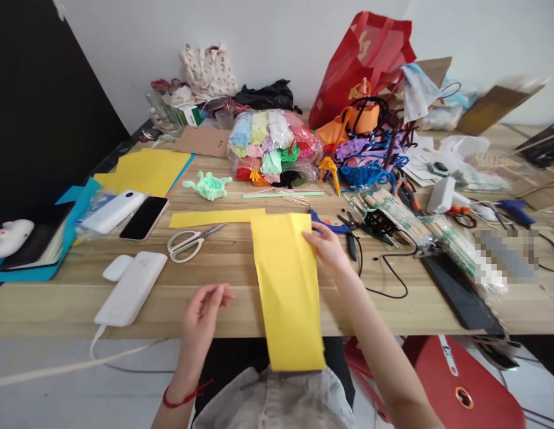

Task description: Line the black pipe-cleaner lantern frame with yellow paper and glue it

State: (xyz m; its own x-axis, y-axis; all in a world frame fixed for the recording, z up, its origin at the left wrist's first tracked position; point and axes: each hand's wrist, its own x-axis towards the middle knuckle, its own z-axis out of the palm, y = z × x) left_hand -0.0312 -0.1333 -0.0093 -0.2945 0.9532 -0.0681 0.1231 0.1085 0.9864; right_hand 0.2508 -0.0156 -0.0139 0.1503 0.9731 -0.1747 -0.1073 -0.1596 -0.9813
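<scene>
My right hand point(327, 245) pinches the upper right edge of a yellow sheet of paper point(288, 292). The sheet is long, lightly creased, and hangs over the table's front edge towards my lap. To its left, my left hand point(209, 307) hovers apart from the paper, fingers loosely curled and nothing visible in them. A narrow yellow paper strip point(214, 218) lies behind, partly covered by the sheet at its right end. White-handled scissors point(191, 243) rest below the strip. Just beyond my right hand lies a blue glue gun point(333, 225).
Phone point(145, 218) and white power banks point(131, 289) lie left, near more yellow paper point(146, 170). Behind are a mint-green fuzzy piece point(209, 186), bagged pipe cleaners point(272, 146) and a red bag point(366, 59). Pliers point(408, 193), packaged sticks point(395, 214) and a black cable point(393, 289) lie right.
</scene>
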